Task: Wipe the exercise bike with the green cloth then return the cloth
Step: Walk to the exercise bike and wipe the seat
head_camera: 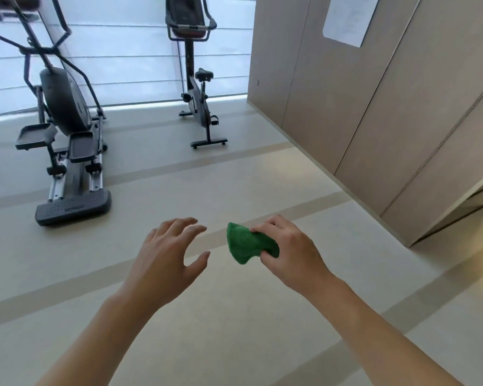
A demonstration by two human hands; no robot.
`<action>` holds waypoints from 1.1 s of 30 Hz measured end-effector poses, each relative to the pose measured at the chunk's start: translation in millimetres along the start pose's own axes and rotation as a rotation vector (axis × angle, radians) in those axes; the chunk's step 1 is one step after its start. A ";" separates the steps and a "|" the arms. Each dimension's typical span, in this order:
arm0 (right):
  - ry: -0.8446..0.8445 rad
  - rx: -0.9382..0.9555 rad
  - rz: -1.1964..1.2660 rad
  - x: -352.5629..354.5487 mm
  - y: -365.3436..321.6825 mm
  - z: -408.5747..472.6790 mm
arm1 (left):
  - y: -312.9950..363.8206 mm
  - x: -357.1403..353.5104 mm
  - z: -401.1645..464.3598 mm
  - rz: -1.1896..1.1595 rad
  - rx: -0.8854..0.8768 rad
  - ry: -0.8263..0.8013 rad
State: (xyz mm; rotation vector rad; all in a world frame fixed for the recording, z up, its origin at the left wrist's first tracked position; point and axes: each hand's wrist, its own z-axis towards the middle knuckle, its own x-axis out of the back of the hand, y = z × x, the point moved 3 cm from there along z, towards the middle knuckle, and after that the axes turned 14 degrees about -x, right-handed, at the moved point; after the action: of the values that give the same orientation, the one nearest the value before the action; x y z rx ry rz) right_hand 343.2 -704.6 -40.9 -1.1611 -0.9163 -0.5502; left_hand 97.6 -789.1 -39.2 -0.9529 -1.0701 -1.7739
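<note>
L hand [166, 253] splayed (holding nothing), R hand [286, 250] gripping green cloth [247, 243], beige floor [234, 179], exercise bike [198, 79] by window.

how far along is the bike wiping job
Done: the bunched green cloth is picked up, gripped in the right hand. In hand: carrying it, left hand open and empty. Left: the black upright exercise bike stands across the floor, out of reach; wiping and returning remain.

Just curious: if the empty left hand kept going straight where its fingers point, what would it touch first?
Probably the green cloth held in the right hand: the left hand points its fingers that way across a small gap, though depth is unclear.
</note>
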 end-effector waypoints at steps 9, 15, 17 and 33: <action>0.023 0.011 0.007 -49.0 -45.7 80.2 | -99.1 17.1 5.0 -0.042 0.184 0.078; 0.075 -0.050 0.067 -60.7 -40.9 137.7 | -134.1 4.8 25.0 -0.159 0.260 0.160; 0.067 -0.045 0.082 -62.8 -40.5 151.0 | -144.4 2.9 33.6 -0.146 0.265 0.159; -0.023 -0.032 0.143 -61.2 36.3 401.6 | -219.9 -50.2 265.1 -0.105 0.351 0.167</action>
State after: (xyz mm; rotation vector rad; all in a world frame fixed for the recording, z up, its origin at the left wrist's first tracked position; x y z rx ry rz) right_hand 209.1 -320.2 -65.4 -1.2538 -0.8398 -0.4378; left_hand -37.2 -468.5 -54.6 -0.5343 -1.2873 -1.6425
